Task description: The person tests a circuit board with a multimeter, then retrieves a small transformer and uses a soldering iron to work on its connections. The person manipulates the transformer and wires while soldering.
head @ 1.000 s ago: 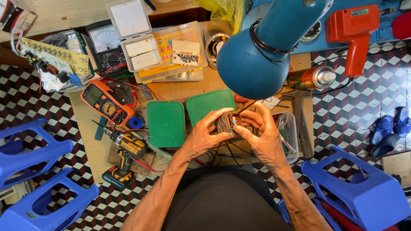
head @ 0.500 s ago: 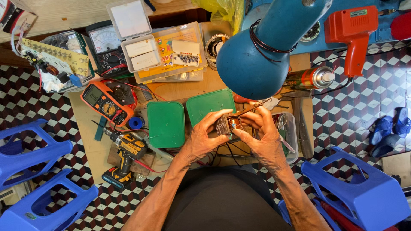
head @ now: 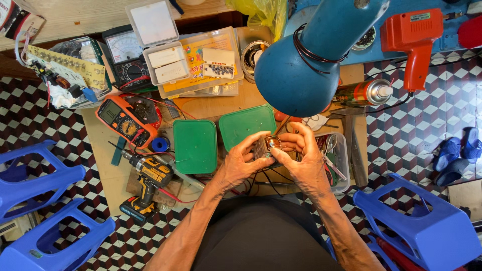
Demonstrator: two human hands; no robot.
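Observation:
Both hands meet over the low wooden table (head: 103,150) and grip one small metal part with copper windings (head: 265,145) and dark wires trailing down from it. My left hand (head: 241,163) holds its left side with fingers curled over the top. My right hand (head: 299,160) pinches its right side. Just behind the hands lie two green plastic lids (head: 195,145), and a blue lamp shade (head: 306,70) hangs above them.
An orange multimeter (head: 125,120), a yellow cordless drill (head: 148,180), a clear parts box (head: 201,62), a circuit board (head: 63,70), a spray can (head: 364,93) and an orange soldering gun (head: 414,40) crowd the table. Blue plastic stools (head: 35,200) stand on both sides.
Both hands keep hold of the small wound part and have turned it slightly; fingers have shifted a little. Nothing else has moved.

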